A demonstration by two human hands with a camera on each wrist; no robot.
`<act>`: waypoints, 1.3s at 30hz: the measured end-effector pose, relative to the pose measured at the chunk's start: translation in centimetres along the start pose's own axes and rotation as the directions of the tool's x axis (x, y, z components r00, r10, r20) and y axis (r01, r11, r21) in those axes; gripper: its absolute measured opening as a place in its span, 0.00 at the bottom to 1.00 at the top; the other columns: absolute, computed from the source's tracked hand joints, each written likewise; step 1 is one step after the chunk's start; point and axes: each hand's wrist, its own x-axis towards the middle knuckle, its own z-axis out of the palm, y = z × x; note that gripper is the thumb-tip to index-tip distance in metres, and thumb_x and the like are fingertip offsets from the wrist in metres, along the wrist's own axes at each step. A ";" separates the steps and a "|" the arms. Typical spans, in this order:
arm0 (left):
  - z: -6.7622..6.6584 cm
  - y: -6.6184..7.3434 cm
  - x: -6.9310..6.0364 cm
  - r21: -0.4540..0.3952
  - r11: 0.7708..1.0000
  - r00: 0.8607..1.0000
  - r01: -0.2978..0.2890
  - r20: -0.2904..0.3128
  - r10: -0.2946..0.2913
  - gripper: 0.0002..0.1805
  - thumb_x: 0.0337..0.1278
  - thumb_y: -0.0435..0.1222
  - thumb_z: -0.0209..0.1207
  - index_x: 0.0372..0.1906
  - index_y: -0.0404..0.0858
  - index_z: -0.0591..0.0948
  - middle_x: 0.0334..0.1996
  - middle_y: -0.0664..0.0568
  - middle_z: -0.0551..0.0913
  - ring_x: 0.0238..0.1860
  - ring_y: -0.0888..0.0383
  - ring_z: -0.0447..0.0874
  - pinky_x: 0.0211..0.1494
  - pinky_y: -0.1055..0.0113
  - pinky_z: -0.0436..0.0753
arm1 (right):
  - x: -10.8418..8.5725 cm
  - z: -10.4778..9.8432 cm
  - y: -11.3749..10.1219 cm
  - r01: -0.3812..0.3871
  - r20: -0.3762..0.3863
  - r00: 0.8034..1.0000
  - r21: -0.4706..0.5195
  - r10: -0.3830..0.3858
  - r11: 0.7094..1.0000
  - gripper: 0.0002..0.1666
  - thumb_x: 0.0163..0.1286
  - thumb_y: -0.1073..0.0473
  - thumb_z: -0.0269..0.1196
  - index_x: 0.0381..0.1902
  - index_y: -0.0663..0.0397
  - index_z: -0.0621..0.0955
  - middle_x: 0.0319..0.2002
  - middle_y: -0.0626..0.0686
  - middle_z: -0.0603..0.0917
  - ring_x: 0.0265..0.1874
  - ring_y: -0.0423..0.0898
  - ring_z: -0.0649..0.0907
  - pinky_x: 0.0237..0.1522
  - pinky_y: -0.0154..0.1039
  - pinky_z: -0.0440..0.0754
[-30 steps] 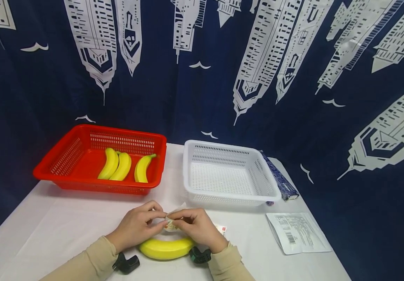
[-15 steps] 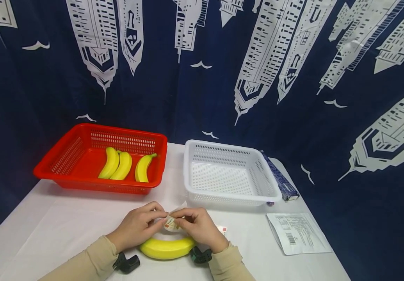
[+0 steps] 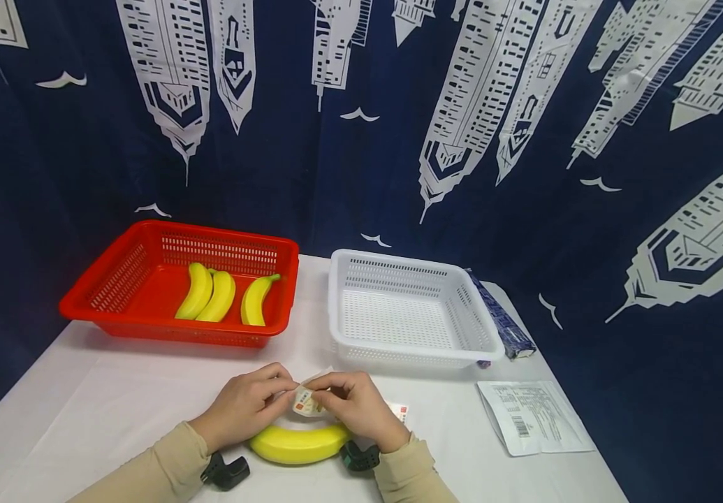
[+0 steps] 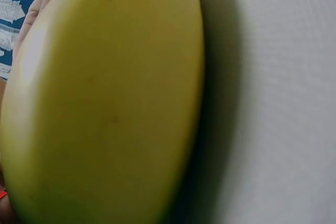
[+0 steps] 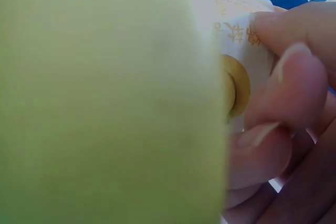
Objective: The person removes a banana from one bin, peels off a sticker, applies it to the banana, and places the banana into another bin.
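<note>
My left hand and right hand meet over the table, fingers bent. Between their fingertips they pinch a small printed sheet, with a pale, see-through-looking edge at its top. In the right wrist view the sheet shows orange characters and a round yellow-brown picture, beside the right hand's fingertips. A yellow banana lies on the table between my wrists, just below the sheet. It fills much of the left wrist view and hides most of the left hand there. Another printed piece lies partly hidden behind my right hand.
A red basket with several bananas stands at the back left. To its right is a white basket, with a dark blue box alongside. A silvery-white pouch lies near the table's right edge.
The printed sheet has turned and shifted slightly between the fingertips, with more of its red mark showing. Both hands stay almost in place, and the banana has not moved.
</note>
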 end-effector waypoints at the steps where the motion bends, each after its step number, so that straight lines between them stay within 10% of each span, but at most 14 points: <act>1: 0.0 0.0 0.0 0.007 1.000 1.000 -0.005 -0.006 0.005 0.07 0.61 0.35 0.69 0.36 0.53 0.87 0.37 0.70 0.78 0.32 0.75 0.74 0.34 0.80 0.74 | 0.0 0.0 0.0 -0.004 0.000 1.000 0.002 0.004 1.000 0.09 0.71 0.63 0.67 0.46 0.51 0.90 0.46 0.51 0.91 0.37 0.36 0.85 0.39 0.31 0.84; 39: -0.3 -0.2 0.1 -0.010 0.994 0.994 0.111 -0.008 -0.111 0.10 0.57 0.32 0.68 0.34 0.54 0.85 0.38 0.68 0.80 0.28 0.74 0.69 0.30 0.77 0.73 | 0.0 -1.0 -0.2 -0.051 -0.110 0.993 -0.075 0.042 0.996 0.09 0.69 0.67 0.67 0.43 0.52 0.91 0.41 0.49 0.92 0.30 0.35 0.82 0.34 0.29 0.82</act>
